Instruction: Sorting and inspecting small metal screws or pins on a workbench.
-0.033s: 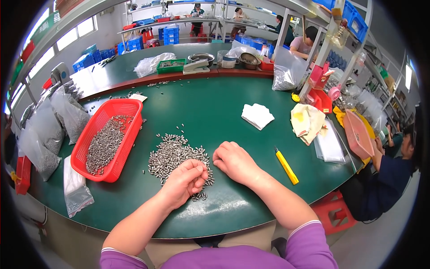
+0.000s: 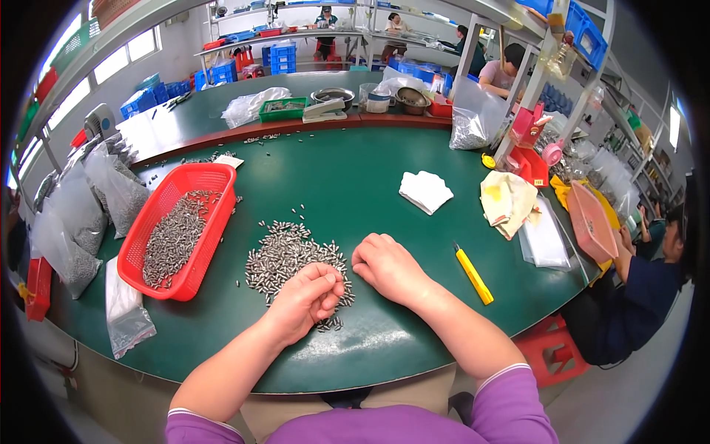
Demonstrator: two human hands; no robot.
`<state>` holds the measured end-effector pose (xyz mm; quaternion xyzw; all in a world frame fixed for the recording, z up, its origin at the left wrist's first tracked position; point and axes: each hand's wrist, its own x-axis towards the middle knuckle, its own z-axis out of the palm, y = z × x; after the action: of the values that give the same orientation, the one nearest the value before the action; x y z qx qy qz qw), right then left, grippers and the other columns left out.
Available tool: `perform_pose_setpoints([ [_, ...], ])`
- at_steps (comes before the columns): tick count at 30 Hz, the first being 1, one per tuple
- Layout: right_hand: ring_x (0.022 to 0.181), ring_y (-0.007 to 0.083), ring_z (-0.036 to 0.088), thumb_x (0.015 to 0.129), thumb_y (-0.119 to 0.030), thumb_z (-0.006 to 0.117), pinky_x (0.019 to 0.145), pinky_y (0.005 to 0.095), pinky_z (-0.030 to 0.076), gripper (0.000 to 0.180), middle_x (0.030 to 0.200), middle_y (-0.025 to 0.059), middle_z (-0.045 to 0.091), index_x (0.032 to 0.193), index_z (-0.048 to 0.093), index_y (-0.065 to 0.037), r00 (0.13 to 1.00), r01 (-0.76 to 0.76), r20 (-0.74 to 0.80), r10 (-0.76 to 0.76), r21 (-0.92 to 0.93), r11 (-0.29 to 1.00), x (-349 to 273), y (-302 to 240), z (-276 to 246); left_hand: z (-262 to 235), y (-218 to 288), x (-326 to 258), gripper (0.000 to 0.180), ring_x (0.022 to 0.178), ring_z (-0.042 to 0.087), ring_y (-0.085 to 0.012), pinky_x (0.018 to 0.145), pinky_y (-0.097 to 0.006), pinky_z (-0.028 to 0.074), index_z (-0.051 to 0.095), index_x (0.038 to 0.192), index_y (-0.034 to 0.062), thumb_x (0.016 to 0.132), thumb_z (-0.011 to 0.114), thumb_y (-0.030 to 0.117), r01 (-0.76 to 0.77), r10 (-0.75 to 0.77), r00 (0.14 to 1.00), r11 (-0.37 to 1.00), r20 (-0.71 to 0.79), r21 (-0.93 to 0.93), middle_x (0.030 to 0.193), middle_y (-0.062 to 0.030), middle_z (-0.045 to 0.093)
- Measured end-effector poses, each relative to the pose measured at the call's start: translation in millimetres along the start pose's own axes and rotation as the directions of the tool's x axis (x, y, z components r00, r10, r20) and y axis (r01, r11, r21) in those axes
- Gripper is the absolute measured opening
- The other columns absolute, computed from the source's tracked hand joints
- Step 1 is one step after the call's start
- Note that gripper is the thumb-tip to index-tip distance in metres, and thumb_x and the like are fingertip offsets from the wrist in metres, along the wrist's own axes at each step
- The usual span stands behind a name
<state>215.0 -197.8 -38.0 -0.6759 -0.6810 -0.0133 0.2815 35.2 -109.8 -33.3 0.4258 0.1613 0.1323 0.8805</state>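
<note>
A loose heap of small silvery metal pieces (image 2: 277,255), bullet-shaped with dark bands, lies on the green table in front of me. Over the heap's near right side, my left hand (image 2: 307,296) is closed, thumb pressed to the curled fingers; whatever sits between them is too small to make out. Just right of the heap rests my right hand (image 2: 388,268), its fingers curled together and the tips turned down to its edge, so their contents are hidden. To the left stands a red perforated basket (image 2: 225,214), holding many similar pieces.
A yellow utility knife (image 2: 473,275) lies right of my right arm. Beyond are a folded white cloth (image 2: 425,192), a stained cream cloth (image 2: 508,201) and clear plastic bags (image 2: 546,240). Filled bags (image 2: 70,229) line the left edge. A co-worker (image 2: 643,274) sits at right.
</note>
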Motion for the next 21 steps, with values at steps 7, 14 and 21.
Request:
perform_pose_setpoints([
  [7, 0.083, 0.0276, 0.056, 0.08, -0.01, 0.058, 0.072, 0.0361, 0.046, 0.01, 0.084, 0.0097, 0.057, 0.086, 0.052, -0.004, 0.988, -0.075, -0.114, 0.106, 0.247, 0.966, 5, -8, -2, 0, 3, 0, 0.012, 0.06, 0.043, -0.0095, 0.05, -0.021, 0.037, 0.047, 0.1, 0.0033, 0.091, 0.04, 0.008, -0.003, 0.004, 1.0, 0.999, 0.009, -0.034, 0.082, -0.0053, 0.053],
  [14, 0.082, 0.0226, 0.059, 0.079, -0.01, 0.062, 0.072, 0.0316, 0.048, 0.014, 0.088, 0.0073, 0.061, 0.093, 0.063, -0.008, 0.985, 0.038, -0.174, 0.015, 0.298, 0.954, 2, -6, -3, 6, 2, 3, 0.009, 0.054, 0.039, -0.006, 0.044, -0.017, 0.032, 0.048, 0.098, 0.0058, 0.093, 0.045, 0.012, -0.035, 0.037, 0.998, 0.999, -0.049, 0.04, 0.081, -0.0031, 0.052],
  [21, 0.083, 0.0168, 0.06, 0.073, -0.002, 0.067, 0.072, 0.0273, 0.05, 0.015, 0.087, 0.0041, 0.062, 0.087, 0.066, -0.008, 0.977, 0.099, -0.214, 0.003, 0.463, 0.881, 3, -17, -8, 1, -2, 0, 0.01, 0.063, 0.045, -0.0053, 0.051, -0.017, 0.039, 0.047, 0.099, 0.006, 0.09, 0.05, 0.012, 0.003, -0.006, 0.999, 0.997, 0.036, 0.073, 0.085, -0.0021, 0.053],
])
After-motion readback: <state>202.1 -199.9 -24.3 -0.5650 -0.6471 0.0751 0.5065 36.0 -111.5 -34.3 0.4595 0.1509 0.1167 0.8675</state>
